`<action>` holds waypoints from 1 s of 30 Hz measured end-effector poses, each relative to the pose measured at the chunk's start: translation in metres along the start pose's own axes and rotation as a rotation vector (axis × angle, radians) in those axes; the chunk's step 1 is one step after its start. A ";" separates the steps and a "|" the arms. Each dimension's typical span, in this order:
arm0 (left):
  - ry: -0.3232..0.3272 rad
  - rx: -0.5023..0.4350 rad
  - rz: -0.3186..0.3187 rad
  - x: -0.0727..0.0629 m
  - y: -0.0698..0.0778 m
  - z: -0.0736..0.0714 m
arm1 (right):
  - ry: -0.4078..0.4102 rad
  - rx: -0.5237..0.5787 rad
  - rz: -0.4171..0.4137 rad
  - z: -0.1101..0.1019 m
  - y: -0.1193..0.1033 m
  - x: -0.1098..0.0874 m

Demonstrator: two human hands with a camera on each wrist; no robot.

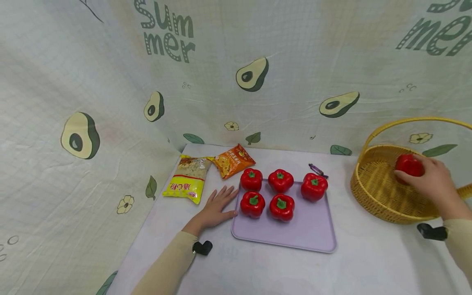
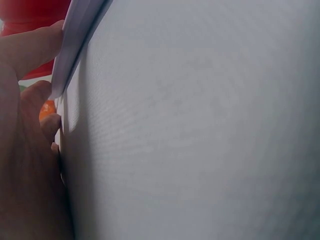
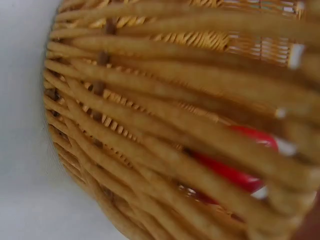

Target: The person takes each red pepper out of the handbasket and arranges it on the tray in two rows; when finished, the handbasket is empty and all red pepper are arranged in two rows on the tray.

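My right hand point(image 1: 431, 178) grips a red bell pepper point(image 1: 408, 164) inside the yellow wicker basket point(image 1: 372, 203), thumb on the near side. Through the weave in the right wrist view, part of the red pepper point(image 3: 230, 172) shows; the basket wall point(image 3: 130, 100) hides the rest. My left hand point(image 1: 214, 209) lies on the table with fingers spread, its fingertips at the left rim of a lilac tray point(image 1: 284, 235). In the left wrist view the thumb touches the tray's edge point(image 2: 75, 40). Several red bell peppers point(image 1: 282, 207) with green stems sit on the tray.
Behind the left hand lie a yellow food bag point(image 1: 189, 178) and an orange snack packet point(image 1: 236, 161). A small purple-wrapped item point(image 1: 318, 170) is behind the tray. The basket's tall handle point(image 1: 416, 119) arches over it. A printed curtain point(image 1: 295, 49) hangs behind the table.
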State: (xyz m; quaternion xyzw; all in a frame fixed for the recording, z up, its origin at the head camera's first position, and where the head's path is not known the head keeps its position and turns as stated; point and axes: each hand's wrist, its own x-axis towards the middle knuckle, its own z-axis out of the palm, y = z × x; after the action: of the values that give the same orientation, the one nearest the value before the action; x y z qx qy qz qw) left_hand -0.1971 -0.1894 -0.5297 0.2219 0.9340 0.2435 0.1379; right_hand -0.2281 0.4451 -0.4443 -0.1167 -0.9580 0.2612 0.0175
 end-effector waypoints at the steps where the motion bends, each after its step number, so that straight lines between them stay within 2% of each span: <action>1: 0.003 -0.001 0.006 0.000 0.000 0.000 | -0.009 0.002 0.004 0.000 0.002 0.001; 9: 0.001 0.002 -0.004 0.000 0.002 0.000 | -0.075 0.017 -0.059 0.002 0.016 0.012; 14: 0.000 0.008 -0.007 -0.001 0.002 0.000 | -0.098 -0.015 -0.079 0.005 0.018 0.013; 20: -0.004 0.002 -0.008 -0.001 0.002 -0.001 | -0.084 -0.047 -0.083 0.007 0.017 0.012; 30: -0.002 -0.005 -0.002 -0.001 0.002 -0.001 | -0.067 -0.061 -0.143 0.008 0.015 0.011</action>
State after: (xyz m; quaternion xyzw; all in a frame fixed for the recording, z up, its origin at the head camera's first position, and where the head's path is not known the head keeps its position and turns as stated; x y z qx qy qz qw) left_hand -0.1960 -0.1887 -0.5276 0.2210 0.9334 0.2457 0.1397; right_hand -0.2366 0.4565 -0.4596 -0.0396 -0.9715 0.2339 0.0003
